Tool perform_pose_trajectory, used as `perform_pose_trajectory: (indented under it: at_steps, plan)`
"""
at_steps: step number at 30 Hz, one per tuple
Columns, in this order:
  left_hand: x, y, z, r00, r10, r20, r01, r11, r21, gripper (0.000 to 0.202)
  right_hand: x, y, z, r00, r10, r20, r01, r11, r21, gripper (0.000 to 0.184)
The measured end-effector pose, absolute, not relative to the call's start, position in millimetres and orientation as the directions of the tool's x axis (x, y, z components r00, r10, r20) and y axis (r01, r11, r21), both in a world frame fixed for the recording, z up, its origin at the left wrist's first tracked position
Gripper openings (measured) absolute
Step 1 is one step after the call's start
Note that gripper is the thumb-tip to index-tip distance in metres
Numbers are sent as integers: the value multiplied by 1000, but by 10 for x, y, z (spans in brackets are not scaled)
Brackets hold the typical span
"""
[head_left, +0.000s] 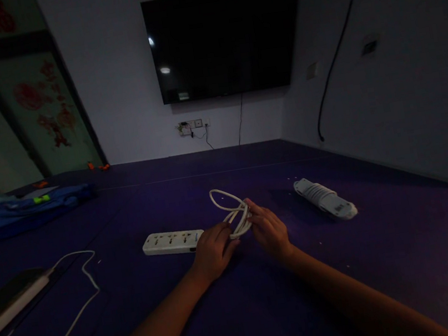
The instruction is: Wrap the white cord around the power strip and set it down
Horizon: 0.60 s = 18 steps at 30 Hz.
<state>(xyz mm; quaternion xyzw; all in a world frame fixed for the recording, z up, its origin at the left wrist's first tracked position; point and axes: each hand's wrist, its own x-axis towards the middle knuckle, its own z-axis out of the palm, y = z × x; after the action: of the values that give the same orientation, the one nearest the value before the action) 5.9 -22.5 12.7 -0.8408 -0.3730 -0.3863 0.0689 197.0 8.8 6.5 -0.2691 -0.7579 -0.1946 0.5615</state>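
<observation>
A white power strip [171, 242] lies flat on the purple surface, its sockets facing up. Its right end runs behind my left hand [215, 252], whose fingers close on loops of white power cord [239, 228]. My right hand [270, 230] pinches the same cord at the right side of the loops. One loop rises loosely above both hands toward the upper left. Off to the right lies a second white power strip [324, 198], with its cord wound around its body.
At the left edge lies a dark flat device [8, 298] with a thin white cable [88, 306]. Behind it are blue clothes [36, 207]. Small orange objects [100, 167] lie near the back wall, under a wall-mounted television [226, 41]. A black cable [336, 56] hangs on the right wall.
</observation>
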Motion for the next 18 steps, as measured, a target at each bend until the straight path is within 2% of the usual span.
perform_pose_trajectory:
  at_steps: [10,18]
  plan:
    - [73,-173,90,431,602,672,688,-702,188,36,2007,193,1,-199,303,932,623,773,-118,19]
    - [85,-175,80,438,595,674,701,-695,158,36,1982,158,24,-217,278,936,622,778,-87,17]
